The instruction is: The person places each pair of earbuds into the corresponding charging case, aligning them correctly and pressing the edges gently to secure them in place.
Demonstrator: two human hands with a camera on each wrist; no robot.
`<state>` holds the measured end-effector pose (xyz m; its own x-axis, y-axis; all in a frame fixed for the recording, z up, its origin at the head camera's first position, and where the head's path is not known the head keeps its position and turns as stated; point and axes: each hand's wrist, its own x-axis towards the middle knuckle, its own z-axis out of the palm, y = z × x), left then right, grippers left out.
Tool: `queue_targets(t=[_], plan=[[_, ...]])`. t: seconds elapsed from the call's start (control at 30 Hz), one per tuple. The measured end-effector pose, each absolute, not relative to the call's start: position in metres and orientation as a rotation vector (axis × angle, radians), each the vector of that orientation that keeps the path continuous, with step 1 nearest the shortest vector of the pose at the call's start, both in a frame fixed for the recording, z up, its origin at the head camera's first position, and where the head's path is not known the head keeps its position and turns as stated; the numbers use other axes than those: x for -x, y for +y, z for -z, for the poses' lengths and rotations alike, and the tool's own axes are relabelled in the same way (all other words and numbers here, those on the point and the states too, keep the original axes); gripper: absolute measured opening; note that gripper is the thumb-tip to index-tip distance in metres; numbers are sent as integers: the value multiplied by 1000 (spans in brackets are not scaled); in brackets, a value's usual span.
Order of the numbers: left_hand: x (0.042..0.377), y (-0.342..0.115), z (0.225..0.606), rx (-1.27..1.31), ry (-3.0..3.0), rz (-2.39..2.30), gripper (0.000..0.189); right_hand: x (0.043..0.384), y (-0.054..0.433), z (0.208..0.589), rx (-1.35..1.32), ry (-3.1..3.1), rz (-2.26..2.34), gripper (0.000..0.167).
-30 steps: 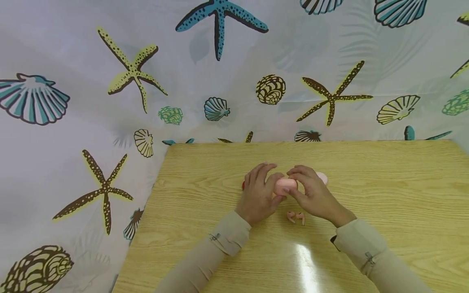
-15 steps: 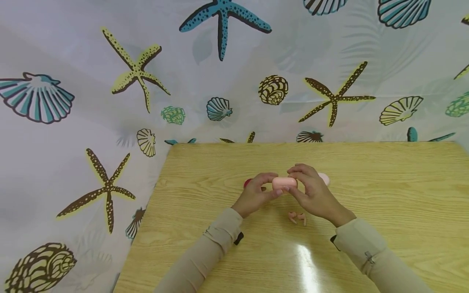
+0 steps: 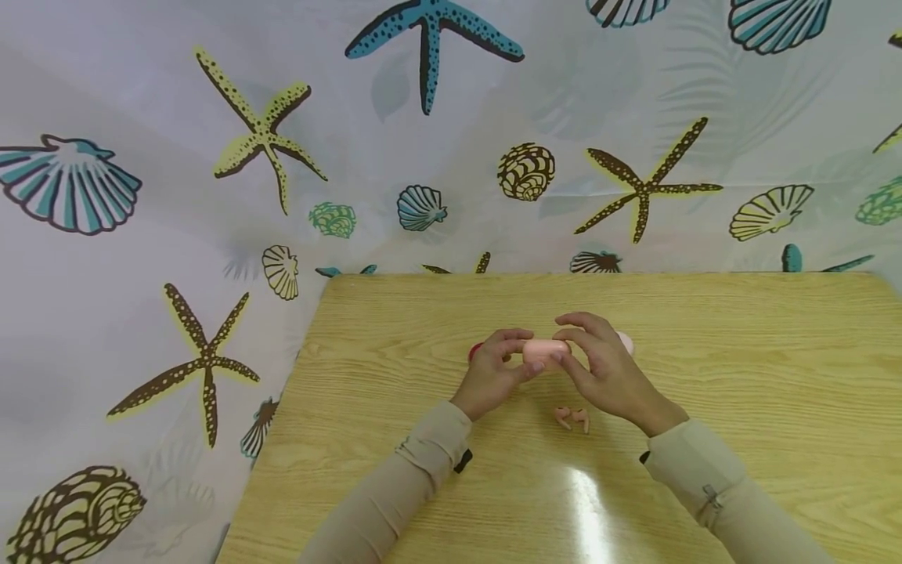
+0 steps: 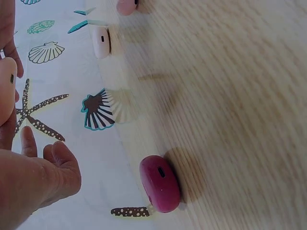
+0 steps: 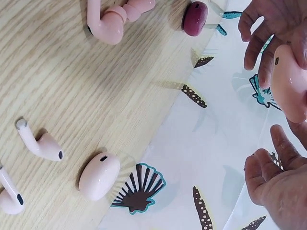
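— Starfish-and-shell cloth (image 3: 451, 157) hangs behind a wood-grain table (image 3: 352, 470). What do we find at the centre?

— We find a salmon-pink earbud charging case (image 3: 546, 354), raised off the wood between two hands. Its long axis runs left to right, one rounded end toward each palm.

— How do we read the grip?

— Left hand (image 3: 488, 380) pinches one end, right hand (image 3: 615, 382) the other, thumbs on the near side, each parted only by the case's depth. Neither hand is nearer; both touch. We see no lid raised, and judge that the next move turns on that crosswise lie.

— What do we meet farther out?

— Two loose pink earbuds (image 3: 579, 415) lie on the near side, closer to the right hand. Just past the left hand sits a dark red case (image 3: 474, 352); behind the right, a pale pink case (image 3: 627, 343). Our right-wrist view adds two paler earbuds (image 5: 50, 147) near the pale one.

— Edges and room?

— Far edge meets the cloth beyond the hands. We judge the roomiest wood lies rightward and toward us, past the earbuds.
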<state>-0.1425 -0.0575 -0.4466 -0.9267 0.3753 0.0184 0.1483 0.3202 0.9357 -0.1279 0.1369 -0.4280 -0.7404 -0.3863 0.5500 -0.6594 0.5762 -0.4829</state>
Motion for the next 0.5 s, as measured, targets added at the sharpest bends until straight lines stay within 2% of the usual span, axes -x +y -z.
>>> queue_targets(t=[0.5], plan=[[141,-55,448,-471,2411,-1679,31,129,134,426,-845,-2425,-958,13]])
